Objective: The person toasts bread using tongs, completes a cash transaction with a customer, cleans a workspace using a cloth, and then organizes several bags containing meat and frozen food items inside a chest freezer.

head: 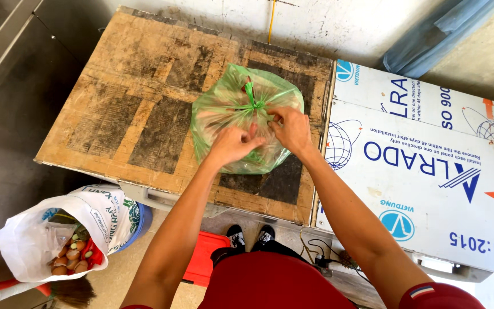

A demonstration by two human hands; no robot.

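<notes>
Green bag (pixel 230 123) sits mid worn wood table (pixel 121 114), knot tied on top. L hand (pixel 232 146) clenched, pinching bag plastic just below knot. R hand (pixel 291 129) fingers curled, gripping plastic at knot's rt side. White panel (pixel 430 171) abuts table on rt. White sack (pixel 41 234) w/ eggshells on floor, lower left.

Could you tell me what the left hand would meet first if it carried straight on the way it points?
The left hand points up and right, toward the green knot of the bag. It would likely meet the right hand's fingers or the knot first; depth is unclear.
</notes>
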